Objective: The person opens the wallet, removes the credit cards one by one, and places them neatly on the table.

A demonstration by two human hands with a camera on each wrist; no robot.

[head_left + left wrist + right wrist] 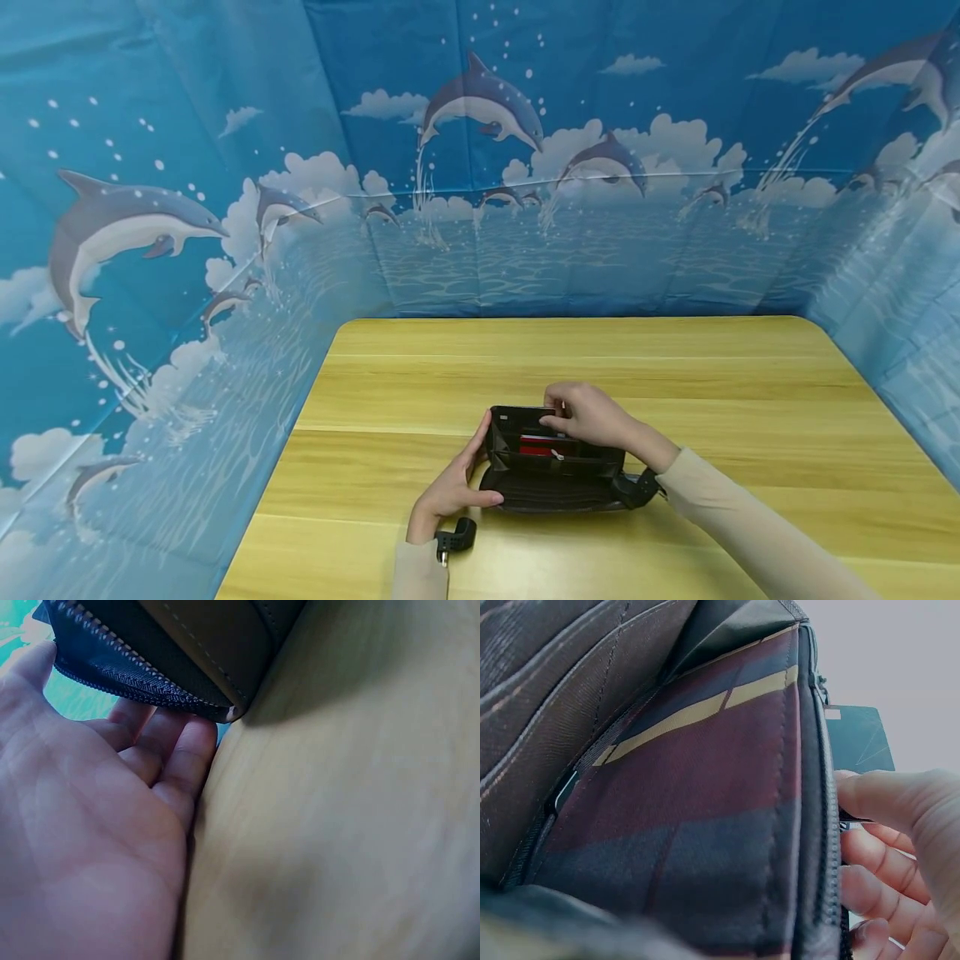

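Observation:
A dark long zip-around wallet (555,492) lies spread wide on the table, its inner pockets facing up. My left hand (450,490) holds its left end, thumb over the front panel and fingers along the side. In the left wrist view, those fingers curl against the zipper teeth (150,671). My right hand (592,415) is at the wallet's back edge. Its thumb and fingers pinch a dark card (862,739), which shows beyond the zipper edge in the right wrist view. A red item (535,451) sits in a middle pocket near a silver zipper pull (557,454).
The wallet rests on a wood-grain table (360,383). A blue dolphin-print curtain (480,250) surrounds the back and sides. Black wrist cameras (459,536) are worn on both wrists; the right one overlaps the wallet's right corner.

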